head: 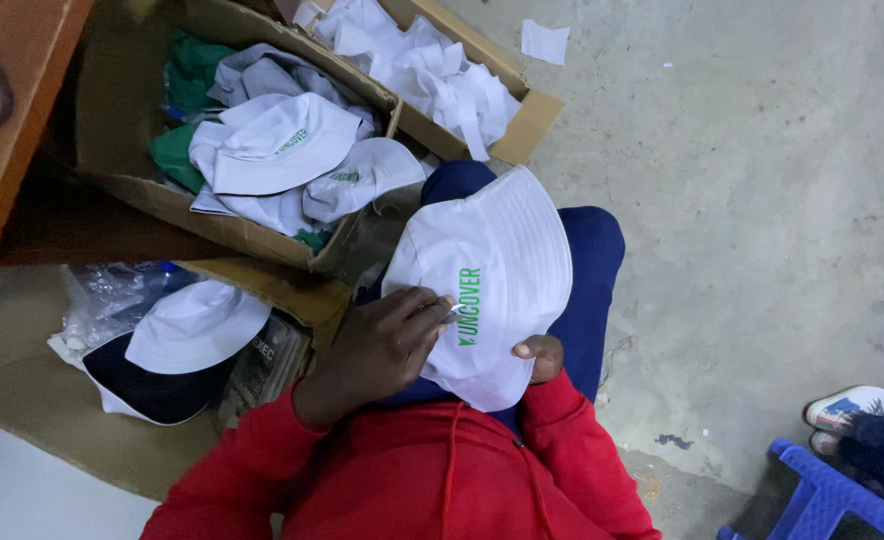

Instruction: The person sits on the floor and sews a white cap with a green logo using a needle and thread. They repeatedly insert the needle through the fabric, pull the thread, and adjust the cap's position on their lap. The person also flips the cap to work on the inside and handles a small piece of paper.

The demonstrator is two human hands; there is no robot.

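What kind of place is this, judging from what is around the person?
Probably a small garment workshop or packing room. Cardboard boxes hold many white bucket hats and fabric scraps, the floor is bare concrete, and the person's hands work on one white hat.

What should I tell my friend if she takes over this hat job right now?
Left hand: on top of the white bucket hat, pinching a small metal tool against the green lettering.
Right hand: mostly hidden under the hat's brim, holding it from below; only the thumb shows.
The hat lies on the person's lap. More white hats fill the cardboard box ahead; one white hat lies on a pile at the left. White scraps fill a second box.
Done: cannot tell how many hats are finished.
Left: this hat is in hand; the tool is at its lettering.
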